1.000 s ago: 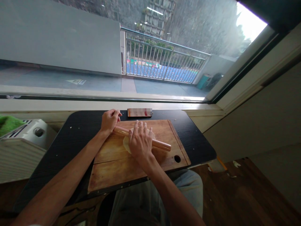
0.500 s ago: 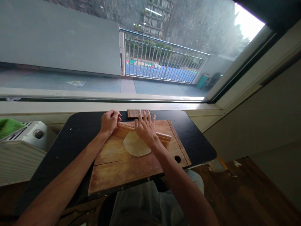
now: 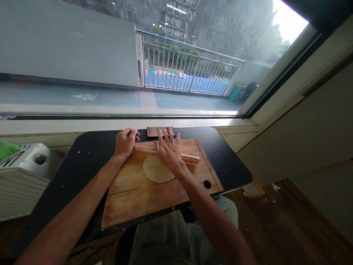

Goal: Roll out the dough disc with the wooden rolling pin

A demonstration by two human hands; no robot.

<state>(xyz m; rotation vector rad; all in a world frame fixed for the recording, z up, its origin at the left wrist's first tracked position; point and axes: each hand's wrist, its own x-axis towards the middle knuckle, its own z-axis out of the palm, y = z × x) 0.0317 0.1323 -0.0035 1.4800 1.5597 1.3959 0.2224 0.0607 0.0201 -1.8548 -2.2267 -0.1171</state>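
Note:
A flat round of pale dough (image 3: 157, 172) lies on a wooden cutting board (image 3: 138, 198). A wooden rolling pin (image 3: 190, 159) rests across the dough's far edge. My right hand (image 3: 168, 151) lies flat on the pin's middle, fingers stretched out and spread. My left hand (image 3: 125, 141) is curled at the pin's left end, fingers closed near the board's far left corner; whether it grips the pin's tip is hidden.
The board sits on a small black table (image 3: 79, 162) under a wide window. A phone-like flat object (image 3: 160, 131) lies just beyond the board. A white appliance (image 3: 24, 173) with a green cloth stands at the left. Wooden floor (image 3: 289, 224) lies to the right.
My right hand rolled the pin away from me, from over the dough's middle to its far edge, uncovering the dough. The left hand stayed in place.

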